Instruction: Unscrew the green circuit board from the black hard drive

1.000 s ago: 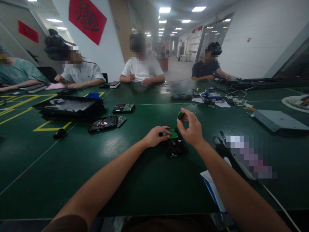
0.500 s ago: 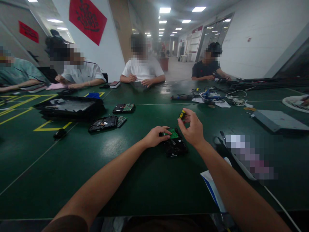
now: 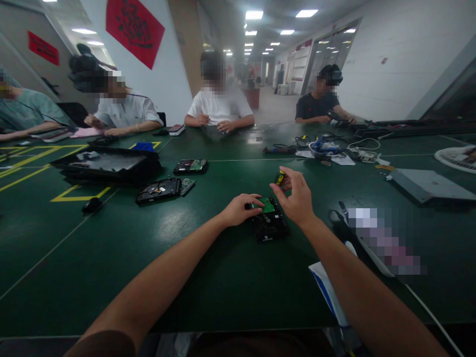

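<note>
While right grip (image 3: pixel 296 199) holds screwdriver (image 3: pixel 281 177) | hard drive (image 3: pixel 270 229) below | left grip (image 3: pixel 240 209) touching it

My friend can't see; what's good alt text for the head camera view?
A person's right hand holds a screwdriver at a black hard drive; the left hand rests on its green circuit board. People sit across the table.

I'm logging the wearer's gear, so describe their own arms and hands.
The left hand and right hand wear no gloves, and no watch or bracelet shows on either wrist. The left forearm and right forearm are bare, without visible markings. A dark brownish sleeve shows on the left arm; none shows on the right.
</note>
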The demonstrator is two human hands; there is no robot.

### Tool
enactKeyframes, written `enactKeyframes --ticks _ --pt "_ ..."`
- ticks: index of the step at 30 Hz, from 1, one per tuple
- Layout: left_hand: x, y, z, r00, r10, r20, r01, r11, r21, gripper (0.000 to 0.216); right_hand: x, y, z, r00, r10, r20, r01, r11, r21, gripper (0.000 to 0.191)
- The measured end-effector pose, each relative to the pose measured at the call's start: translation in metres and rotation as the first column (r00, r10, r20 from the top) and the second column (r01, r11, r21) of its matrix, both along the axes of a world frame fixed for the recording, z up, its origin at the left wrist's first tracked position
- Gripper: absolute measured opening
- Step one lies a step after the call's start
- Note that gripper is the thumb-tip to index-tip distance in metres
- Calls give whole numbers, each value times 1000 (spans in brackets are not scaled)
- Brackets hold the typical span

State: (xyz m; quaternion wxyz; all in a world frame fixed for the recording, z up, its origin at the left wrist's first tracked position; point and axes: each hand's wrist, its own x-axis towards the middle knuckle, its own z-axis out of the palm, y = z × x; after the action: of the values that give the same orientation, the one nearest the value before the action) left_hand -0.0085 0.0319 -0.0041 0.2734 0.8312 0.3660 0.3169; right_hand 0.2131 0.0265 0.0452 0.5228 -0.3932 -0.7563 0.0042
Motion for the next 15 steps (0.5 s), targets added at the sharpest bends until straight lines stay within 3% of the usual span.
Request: enactKeyframes --ticks 15 --pt "-1 0 0 1000 -9 6 9 1000 2 25 -1 1 -1 998 38 -45 -39 999 -22 52"
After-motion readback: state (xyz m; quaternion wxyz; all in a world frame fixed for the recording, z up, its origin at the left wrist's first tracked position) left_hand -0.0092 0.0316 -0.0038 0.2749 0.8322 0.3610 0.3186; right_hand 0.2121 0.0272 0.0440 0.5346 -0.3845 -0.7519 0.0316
